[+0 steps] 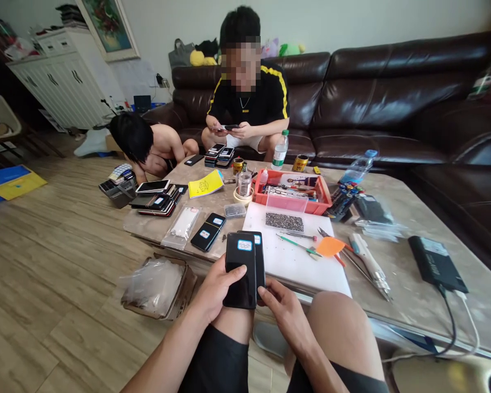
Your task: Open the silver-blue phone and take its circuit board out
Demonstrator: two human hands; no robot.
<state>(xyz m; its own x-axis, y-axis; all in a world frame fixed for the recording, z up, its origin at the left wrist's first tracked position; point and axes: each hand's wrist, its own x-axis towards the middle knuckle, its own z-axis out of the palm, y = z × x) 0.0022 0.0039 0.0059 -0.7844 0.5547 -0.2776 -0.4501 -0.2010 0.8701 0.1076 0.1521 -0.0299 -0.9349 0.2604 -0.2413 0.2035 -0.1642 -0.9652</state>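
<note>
Two black smartphones are held one over the other above my knee. My left hand (219, 286) grips the upper phone (240, 284), its thumb flat across the dark face below a small white-and-blue label. Behind it and a little to the right shows the second phone (259, 256), also labelled. At that phone's lower right edge my right hand (281, 303) pinches with thumb and fingers. Just beyond, on the table, lies a pair of black phones (208, 232) bound with a yellow band. A white work mat (294, 259) is right of my hands.
On the mat rest a clear box of screws (284, 221), tweezers and an orange pick (329, 246). Behind stands a red tool tray (331, 206). Phone stacks (159, 202) and a yellow booklet (205, 184) are at left. Two people sit opposite; a black power bank (437, 265) lies right.
</note>
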